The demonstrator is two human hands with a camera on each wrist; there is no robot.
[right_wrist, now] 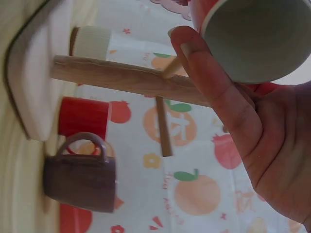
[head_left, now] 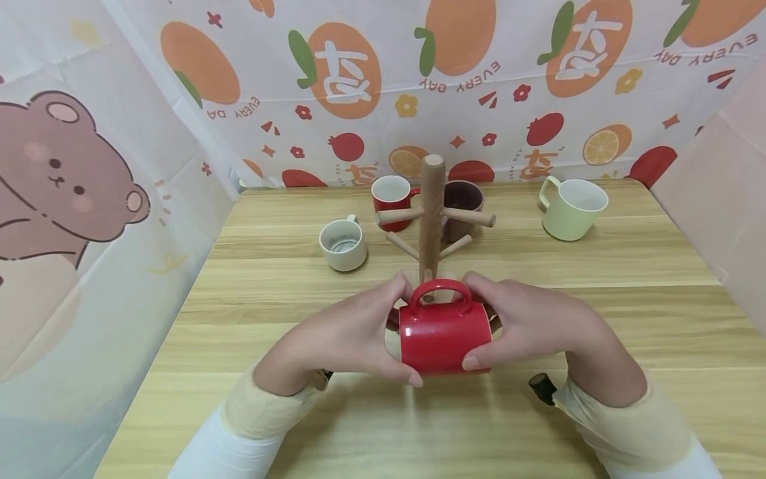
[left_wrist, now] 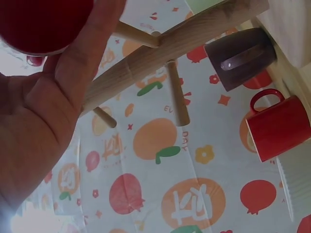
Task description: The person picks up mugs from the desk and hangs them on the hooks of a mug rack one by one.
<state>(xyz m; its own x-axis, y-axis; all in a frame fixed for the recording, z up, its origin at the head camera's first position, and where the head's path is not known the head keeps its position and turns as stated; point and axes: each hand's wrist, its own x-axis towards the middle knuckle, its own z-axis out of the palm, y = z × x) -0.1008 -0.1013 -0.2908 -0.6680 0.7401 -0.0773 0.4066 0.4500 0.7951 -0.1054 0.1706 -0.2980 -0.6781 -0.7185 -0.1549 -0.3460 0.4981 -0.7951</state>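
A red mug (head_left: 443, 342) is held sideways between both hands in the head view, its looped handle at the top. My left hand (head_left: 353, 332) grips its left end, thumb at the near lower edge. On the other end, my right hand (head_left: 529, 319) holds the mug; in the right wrist view its pale open mouth (right_wrist: 262, 41) faces that side. Just beyond the mug stands a wooden mug tree (head_left: 432, 219) with several pegs. In the head view the mug and hands hide its foot; the right wrist view shows its pale base (right_wrist: 41, 73).
Behind the tree stand a second red mug (head_left: 391, 206) and a dark purple-brown mug (head_left: 463, 203). A small off-white cup (head_left: 343, 246) is at left, a pale green mug (head_left: 571, 209) at back right. A printed cloth (head_left: 383, 133) rises behind the wooden table (head_left: 239, 293).
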